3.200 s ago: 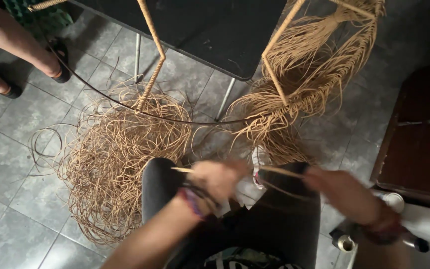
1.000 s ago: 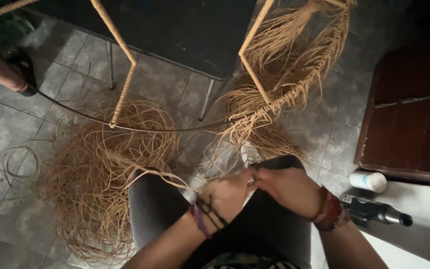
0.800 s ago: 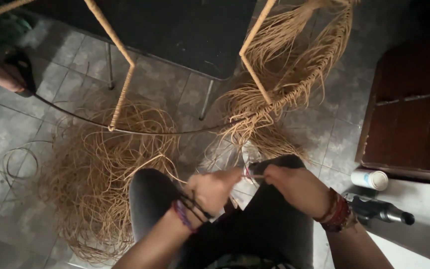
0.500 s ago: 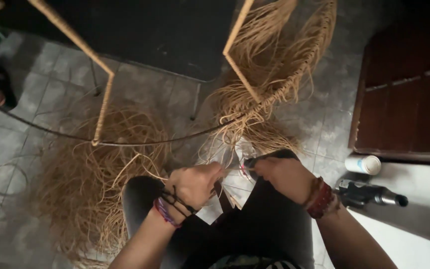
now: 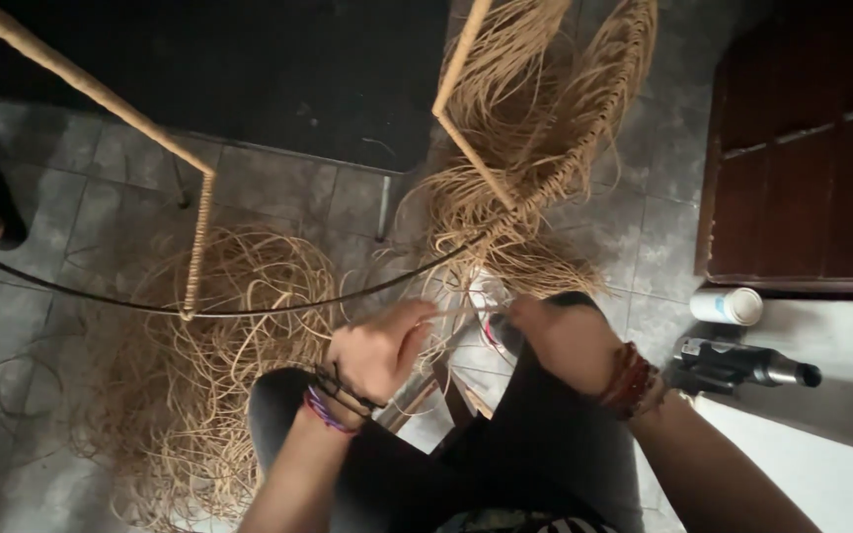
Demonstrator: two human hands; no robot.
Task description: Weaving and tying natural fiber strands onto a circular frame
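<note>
Rattan strand (image 5: 456,314) looks light and springy; left hand (image 5: 377,347) and right hand (image 5: 567,336) both pinch it, best gripped near the ends.

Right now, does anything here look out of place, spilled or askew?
Loose rattan strands sprawl in a tangled heap across the tiled floor, and a white can lies on its side by the dark cabinet.

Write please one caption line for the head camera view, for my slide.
Seen from above, left hand and right hand pinch a thin rattan strand beside a half-woven frame.
</note>
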